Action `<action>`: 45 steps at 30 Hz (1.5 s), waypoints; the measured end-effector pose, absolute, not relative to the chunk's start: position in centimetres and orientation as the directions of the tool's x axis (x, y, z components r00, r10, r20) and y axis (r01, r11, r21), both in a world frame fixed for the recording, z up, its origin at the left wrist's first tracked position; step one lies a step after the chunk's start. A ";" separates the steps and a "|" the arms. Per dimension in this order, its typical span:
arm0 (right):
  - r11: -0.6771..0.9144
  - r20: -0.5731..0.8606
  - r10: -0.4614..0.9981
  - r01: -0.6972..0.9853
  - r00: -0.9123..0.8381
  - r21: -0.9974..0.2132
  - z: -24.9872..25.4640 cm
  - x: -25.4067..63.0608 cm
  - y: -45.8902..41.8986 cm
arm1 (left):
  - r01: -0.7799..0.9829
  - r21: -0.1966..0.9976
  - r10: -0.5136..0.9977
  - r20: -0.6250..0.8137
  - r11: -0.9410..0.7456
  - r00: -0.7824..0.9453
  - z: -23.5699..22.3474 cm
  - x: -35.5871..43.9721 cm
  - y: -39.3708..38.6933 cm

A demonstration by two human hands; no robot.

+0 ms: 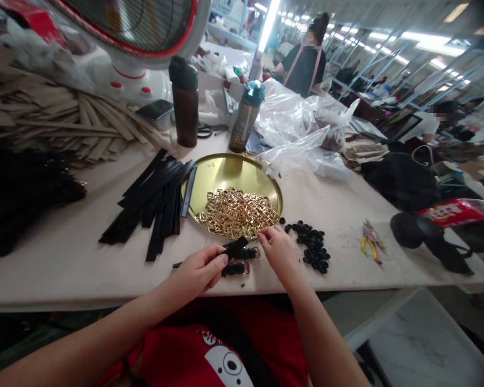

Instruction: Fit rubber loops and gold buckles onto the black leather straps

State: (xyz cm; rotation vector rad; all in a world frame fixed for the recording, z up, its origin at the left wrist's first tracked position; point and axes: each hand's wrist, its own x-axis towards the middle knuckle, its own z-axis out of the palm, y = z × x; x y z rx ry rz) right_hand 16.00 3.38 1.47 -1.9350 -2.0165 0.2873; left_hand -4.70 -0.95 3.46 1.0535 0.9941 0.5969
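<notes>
The left hand (205,269) grips a black strap (236,246) between thumb and fingers, its free end pointing toward the right hand (280,250). The right hand is just beside that end, fingertips drawn together at the near edge of the round tray (234,165), next to a heap of gold buckles (237,212); whether it pinches a buckle, I cannot tell. Below the held strap, two buckled straps (239,268) lie on the tabletop (105,277) between the hands, partly covered by the left one.

More loose straps (157,196) lie left of the tray, a few reaching over its rim. Small black round pieces (312,244) are scattered to the right of the right hand, and pliers (371,244) lie farther right.

Single buckles are hard to separate within the heap. The fan (141,27) is cut off at the top, and the dark pile (24,199) runs out of view at left, its contents unclear.
</notes>
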 end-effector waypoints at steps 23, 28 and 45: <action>-0.284 -0.292 0.956 -0.319 -0.024 -0.904 2.0 11.6 -1.5 | 0.327 0.898 0.802 -0.418 0.295 0.427 3.6 -5.1 -1.0; -0.293 -0.350 0.935 -0.445 0.051 -0.846 2.0 11.6 -3.4 | 0.410 0.888 0.822 -0.386 0.209 0.418 4.2 -5.0 -2.7; -0.197 -0.297 0.947 -0.505 0.124 -0.840 1.3 9.9 -9.9 | 0.435 0.892 0.871 -0.118 -0.118 0.477 4.9 -3.3 -6.5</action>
